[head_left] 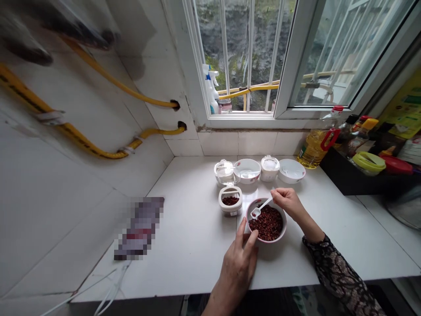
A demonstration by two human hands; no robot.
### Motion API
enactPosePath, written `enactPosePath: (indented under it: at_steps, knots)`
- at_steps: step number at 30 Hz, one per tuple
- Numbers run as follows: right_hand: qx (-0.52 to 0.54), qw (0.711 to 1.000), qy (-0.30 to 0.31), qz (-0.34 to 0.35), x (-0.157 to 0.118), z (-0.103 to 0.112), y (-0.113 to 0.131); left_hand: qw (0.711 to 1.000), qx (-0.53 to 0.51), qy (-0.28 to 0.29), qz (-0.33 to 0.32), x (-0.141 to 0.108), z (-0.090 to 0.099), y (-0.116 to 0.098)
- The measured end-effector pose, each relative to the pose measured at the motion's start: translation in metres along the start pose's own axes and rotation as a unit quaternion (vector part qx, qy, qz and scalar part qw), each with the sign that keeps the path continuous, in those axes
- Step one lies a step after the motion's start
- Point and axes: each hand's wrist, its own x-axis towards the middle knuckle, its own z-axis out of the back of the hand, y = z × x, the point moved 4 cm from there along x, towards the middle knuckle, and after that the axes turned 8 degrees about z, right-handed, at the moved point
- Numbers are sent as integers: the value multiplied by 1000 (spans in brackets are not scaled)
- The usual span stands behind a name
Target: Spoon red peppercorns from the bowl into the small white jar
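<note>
A white bowl with a pink rim holds many small dark red dried pieces. My right hand pinches the handle of a small white spoon, whose scoop is over the bowl's left part with a few red bits in it. My left hand rests against the bowl's near left side, thumb and forefinger apart at the rim. Just left of the bowl stands a clear lidded jar with similar red pieces inside.
Behind are a white bowl, another bowl and two lidded jars. An oil bottle and a black condiment box stand back right. A pixelated object with a cable lies left.
</note>
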Motion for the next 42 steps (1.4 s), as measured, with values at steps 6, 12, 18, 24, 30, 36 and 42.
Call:
enactPosePath:
  at_steps: [6,12,18,24,30,36,42]
  knots:
    - [41,998,-22,-32,2,2,-8,1000,12,-4,-3,1,0,0]
    - [7,996,-78,38,14,-7,15,1000,14,-24,-11,1,-4,1]
    - [-254,904,-117,324,12,-34,72,999,15,-42,-10,-1,-13,4]
    - [-343,810,-83,469,0,-47,83,999,23,-31,-6,2,-15,4]
    - [-277,893,-80,345,12,-2,57,999,42,-25,3,4,-11,2]
    - [-322,893,23,312,10,-5,41,999,41,-15,1,4,-12,4]
    - [-276,924,109,241,8,-30,27,999,32,-10,-1,3,-11,4]
